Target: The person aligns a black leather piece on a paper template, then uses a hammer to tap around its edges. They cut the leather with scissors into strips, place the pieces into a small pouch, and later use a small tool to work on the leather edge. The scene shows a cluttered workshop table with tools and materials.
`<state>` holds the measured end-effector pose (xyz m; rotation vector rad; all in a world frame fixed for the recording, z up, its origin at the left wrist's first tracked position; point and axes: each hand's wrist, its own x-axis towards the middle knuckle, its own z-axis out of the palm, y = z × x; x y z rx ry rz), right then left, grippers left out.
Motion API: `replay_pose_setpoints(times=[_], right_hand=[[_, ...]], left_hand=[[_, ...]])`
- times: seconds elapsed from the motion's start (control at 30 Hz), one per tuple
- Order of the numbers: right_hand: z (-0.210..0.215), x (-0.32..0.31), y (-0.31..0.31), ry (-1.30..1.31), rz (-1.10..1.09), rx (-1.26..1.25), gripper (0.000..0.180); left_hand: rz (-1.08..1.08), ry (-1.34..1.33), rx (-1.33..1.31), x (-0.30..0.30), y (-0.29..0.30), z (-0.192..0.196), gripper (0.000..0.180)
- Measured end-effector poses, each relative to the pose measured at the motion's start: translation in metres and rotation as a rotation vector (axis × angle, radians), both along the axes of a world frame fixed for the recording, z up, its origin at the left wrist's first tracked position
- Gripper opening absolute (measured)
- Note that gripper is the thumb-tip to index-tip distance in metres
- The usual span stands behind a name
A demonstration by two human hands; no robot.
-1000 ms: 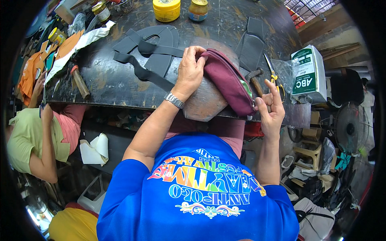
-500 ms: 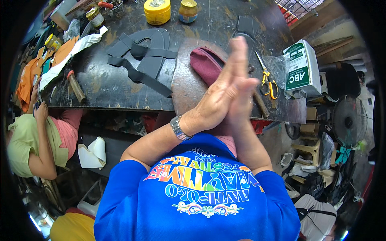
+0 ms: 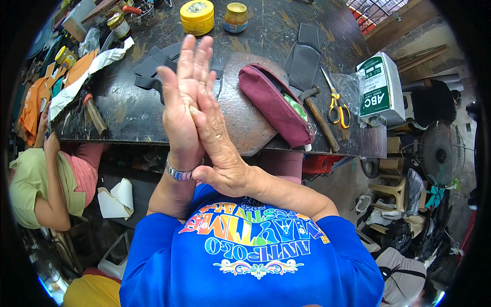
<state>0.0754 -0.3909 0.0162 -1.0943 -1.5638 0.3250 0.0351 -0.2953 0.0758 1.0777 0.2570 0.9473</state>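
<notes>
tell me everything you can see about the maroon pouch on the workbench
The maroon pouch is a long, soft zip case, fabric by the look of it, lying slantwise on a rounded brown slab at the near edge of the dark workbench. Its zip is open along the top, and something pale green shows inside. A small metal pull hangs at its lower end. A wooden-handled hammer lies close along its right side. Neither hand touches it: the left hand and right hand are pressed together in front of it.

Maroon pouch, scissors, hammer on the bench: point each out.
maroon pouch (image 3: 273, 102): head view, middle of its side panel.
scissors (image 3: 337, 110): head view, yellow handles.
hammer (image 3: 322, 124): head view, middle of wooden handle.
</notes>
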Motion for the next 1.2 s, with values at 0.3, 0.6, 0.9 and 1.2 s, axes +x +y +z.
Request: replay_pose_setpoints(times=[0.3, 0.6, 0.9, 1.2], right_hand=[[0.024, 0.018, 0.013, 0.268, -0.075, -0.121, 0.090], [0.018, -0.014, 0.012, -0.056, 0.092, -0.161, 0.094], [0.010, -0.011, 0.001, -0.024, 0.120, -0.084, 0.064], [0.017, 0.027, 0.010, -0.511, -0.625, -0.090, 0.070]], left_hand=[[0.159, 0.004, 0.062, 0.000, -0.050, -0.010, 0.065], [0.232, -0.118, -0.052, -0.037, -0.020, -0.010, 0.062], [0.280, -0.232, -0.245, -0.046, -0.007, -0.009, 0.057], [-0.090, 0.136, -0.064, -0.038, -0.038, -0.026, 0.059]])
